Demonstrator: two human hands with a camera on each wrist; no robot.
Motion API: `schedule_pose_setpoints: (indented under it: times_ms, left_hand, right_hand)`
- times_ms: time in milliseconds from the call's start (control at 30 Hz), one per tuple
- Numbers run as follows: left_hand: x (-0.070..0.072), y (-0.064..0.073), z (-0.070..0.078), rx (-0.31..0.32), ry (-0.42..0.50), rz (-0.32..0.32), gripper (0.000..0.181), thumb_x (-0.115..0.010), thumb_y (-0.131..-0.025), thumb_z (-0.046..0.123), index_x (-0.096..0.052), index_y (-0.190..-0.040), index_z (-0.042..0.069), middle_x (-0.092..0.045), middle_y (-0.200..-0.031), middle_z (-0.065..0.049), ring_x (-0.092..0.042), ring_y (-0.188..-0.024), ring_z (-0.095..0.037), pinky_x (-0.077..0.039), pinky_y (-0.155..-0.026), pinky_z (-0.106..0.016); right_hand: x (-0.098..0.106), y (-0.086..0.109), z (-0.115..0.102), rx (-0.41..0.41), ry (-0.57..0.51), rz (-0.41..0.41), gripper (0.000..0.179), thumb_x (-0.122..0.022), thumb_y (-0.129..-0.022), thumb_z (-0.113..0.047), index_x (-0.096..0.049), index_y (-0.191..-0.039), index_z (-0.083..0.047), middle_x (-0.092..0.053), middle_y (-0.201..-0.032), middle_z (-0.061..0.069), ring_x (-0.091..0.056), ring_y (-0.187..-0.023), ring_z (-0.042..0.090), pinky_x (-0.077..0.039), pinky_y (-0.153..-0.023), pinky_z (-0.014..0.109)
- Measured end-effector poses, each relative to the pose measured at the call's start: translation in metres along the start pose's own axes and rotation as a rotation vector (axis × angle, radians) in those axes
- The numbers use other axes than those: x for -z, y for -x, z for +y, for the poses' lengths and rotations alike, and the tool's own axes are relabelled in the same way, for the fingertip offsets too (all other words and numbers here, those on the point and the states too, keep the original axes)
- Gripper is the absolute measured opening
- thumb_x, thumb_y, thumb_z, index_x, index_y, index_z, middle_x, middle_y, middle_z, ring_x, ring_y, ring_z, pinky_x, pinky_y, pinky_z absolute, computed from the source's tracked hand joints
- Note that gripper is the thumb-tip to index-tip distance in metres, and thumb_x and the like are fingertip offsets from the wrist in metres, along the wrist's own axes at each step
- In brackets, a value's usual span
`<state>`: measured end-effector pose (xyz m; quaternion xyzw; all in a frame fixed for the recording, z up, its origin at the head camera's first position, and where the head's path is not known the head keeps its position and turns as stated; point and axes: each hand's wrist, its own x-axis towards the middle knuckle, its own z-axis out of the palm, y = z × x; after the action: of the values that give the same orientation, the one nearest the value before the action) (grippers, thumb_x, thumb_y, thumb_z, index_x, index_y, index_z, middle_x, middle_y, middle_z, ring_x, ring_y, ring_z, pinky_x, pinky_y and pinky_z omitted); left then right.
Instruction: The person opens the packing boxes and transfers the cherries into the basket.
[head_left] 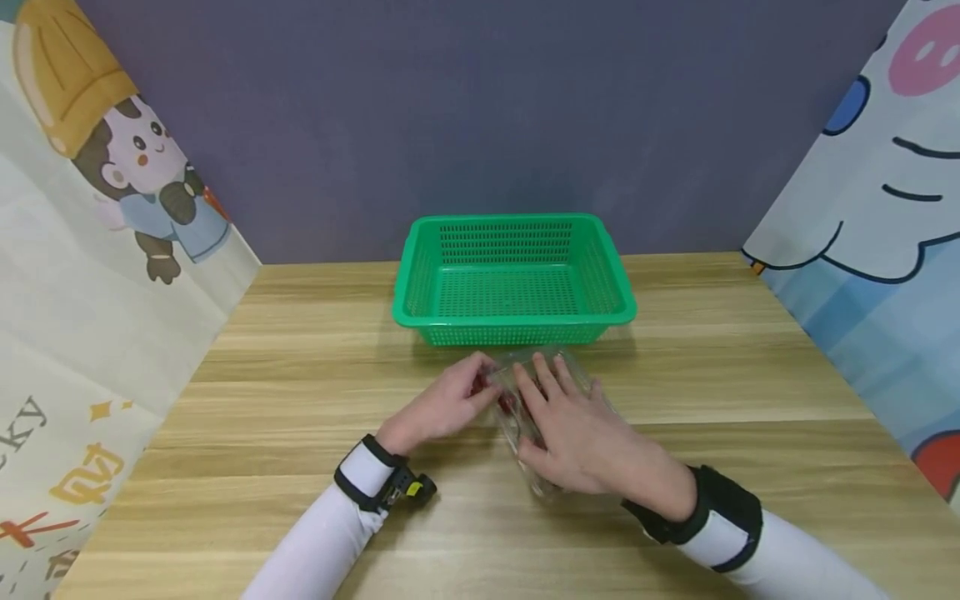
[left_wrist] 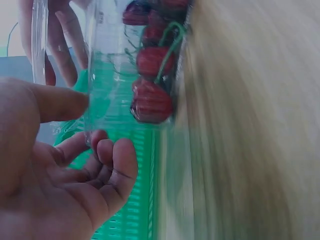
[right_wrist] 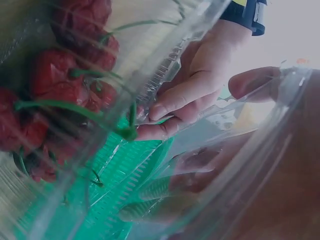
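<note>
A clear plastic clamshell box (head_left: 534, 482) lies on the table just in front of the green basket, slightly turned. Inside it are several red cherries (left_wrist: 152, 102) with green stems, seen best in both wrist views. My left hand (head_left: 446, 402) pinches the box's rim at its left side, thumb against curled fingers. Across the top, my right hand (head_left: 581, 433) rests on the transparent lid (right_wrist: 295, 87) with its fingers spread and fairly straight. The wrist views show the lid tilted up from the base, with a gap between them. My right palm hides much of the box in the head view.
A green slotted basket (head_left: 517, 321) stands behind the box, near the dark back wall (head_left: 480, 125). Wooden tabletop (head_left: 300, 417) extends to both sides. Printed cloths (head_left: 90, 333) hang at left and right.
</note>
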<state>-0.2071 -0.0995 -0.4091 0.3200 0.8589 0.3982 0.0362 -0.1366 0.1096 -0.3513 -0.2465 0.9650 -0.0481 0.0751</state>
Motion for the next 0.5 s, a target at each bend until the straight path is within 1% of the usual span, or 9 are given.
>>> schedule_pose_setpoints:
  times_ms: [100,167,300,400,500]
  left_hand:
    - [0.002,0.000,0.002,0.032,0.029,-0.006,0.027,-0.064,-0.096,0.014,-0.056,-0.119,0.003,-0.059,-0.096,-0.001,-0.058,-0.087,-0.015,-0.049,-0.072,-0.022]
    - [0.003,0.000,0.003,0.052,0.030,-0.019,0.035,-0.068,-0.095,0.019,-0.055,-0.124,0.004,-0.058,-0.099,-0.002,-0.058,-0.089,-0.016,-0.048,-0.073,-0.022]
    - [0.004,0.001,0.004,0.067,0.013,-0.036,0.048,-0.073,-0.091,0.025,-0.053,-0.130,0.006,-0.057,-0.102,-0.003,-0.056,-0.091,-0.017,-0.048,-0.071,-0.023]
    - [0.005,0.001,0.004,0.080,-0.002,-0.043,0.052,-0.074,-0.090,0.026,-0.052,-0.132,0.006,-0.056,-0.106,-0.003,-0.056,-0.093,-0.016,-0.048,-0.072,-0.023]
    - [0.006,0.001,0.006,0.100,-0.002,-0.051,0.053,-0.074,-0.090,0.026,-0.052,-0.134,0.007,-0.054,-0.110,-0.003,-0.056,-0.096,-0.016,-0.048,-0.074,-0.022]
  right_hand:
    - [0.003,0.001,0.000,-0.007,-0.018,0.007,0.077,-0.042,-0.096,-0.048,-0.018,-0.158,-0.010,-0.011,-0.158,0.019,-0.014,-0.143,0.041,-0.029,-0.097,0.067]
    - [0.005,0.001,0.000,-0.012,-0.028,0.009,0.077,-0.042,-0.096,-0.049,-0.018,-0.158,-0.010,-0.011,-0.158,0.019,-0.014,-0.143,0.041,-0.030,-0.097,0.066]
    - [0.008,0.002,-0.001,-0.025,-0.045,0.015,0.078,-0.042,-0.096,-0.051,-0.017,-0.158,-0.010,-0.012,-0.157,0.019,-0.016,-0.143,0.040,-0.033,-0.097,0.064]
    - [0.011,0.003,0.000,-0.030,-0.058,0.034,0.079,-0.042,-0.096,-0.052,-0.018,-0.158,-0.009,-0.014,-0.157,0.019,-0.018,-0.143,0.040,-0.035,-0.097,0.061]
    - [0.014,0.005,0.002,-0.014,-0.084,0.066,0.080,-0.044,-0.096,-0.051,-0.019,-0.157,-0.006,-0.017,-0.156,0.021,-0.022,-0.141,0.041,-0.036,-0.100,0.055]
